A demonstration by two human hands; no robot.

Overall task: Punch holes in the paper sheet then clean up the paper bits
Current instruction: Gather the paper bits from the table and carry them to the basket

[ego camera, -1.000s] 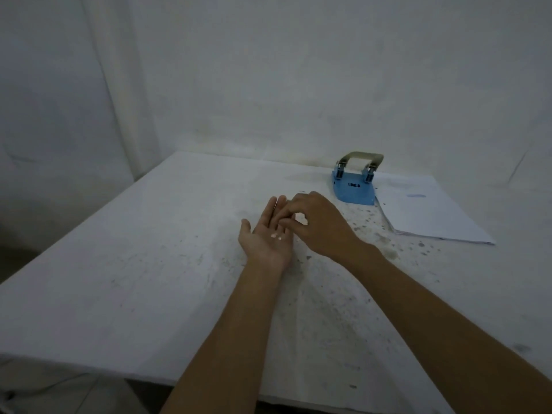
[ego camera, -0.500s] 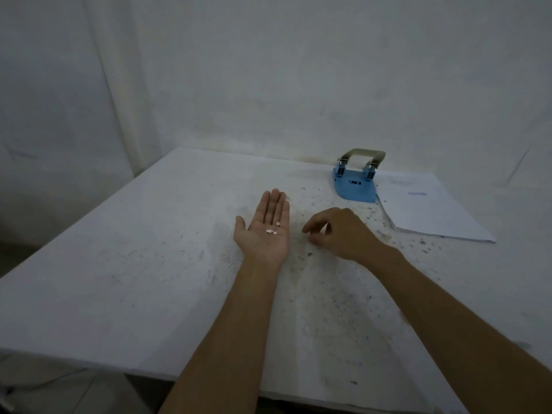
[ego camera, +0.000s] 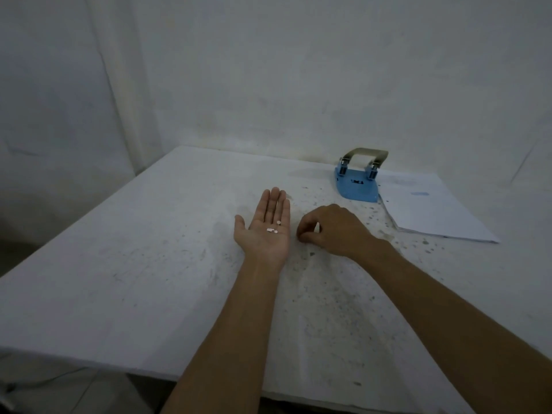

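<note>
My left hand lies palm up on the white table, fingers flat and together, with three small white paper bits resting on the palm. Just to its right, my right hand is curled knuckles up, fingertips pinched down on the tabletop; whether a bit is between them is hidden. A blue hole punch with a metal lever stands at the back right. The white paper sheets lie beside it on the right, with punched holes along the near left edge.
The tabletop is stained with many small dark specks around and behind my right hand. White cloth walls close in behind and to the left. The table's front edge runs across the bottom of the view, with floor below at the lower left.
My right hand left my left palm, where it had been dropping bits, and moved right and down to the tabletop. My left hand stayed flat, palm up, with the bits on it.
</note>
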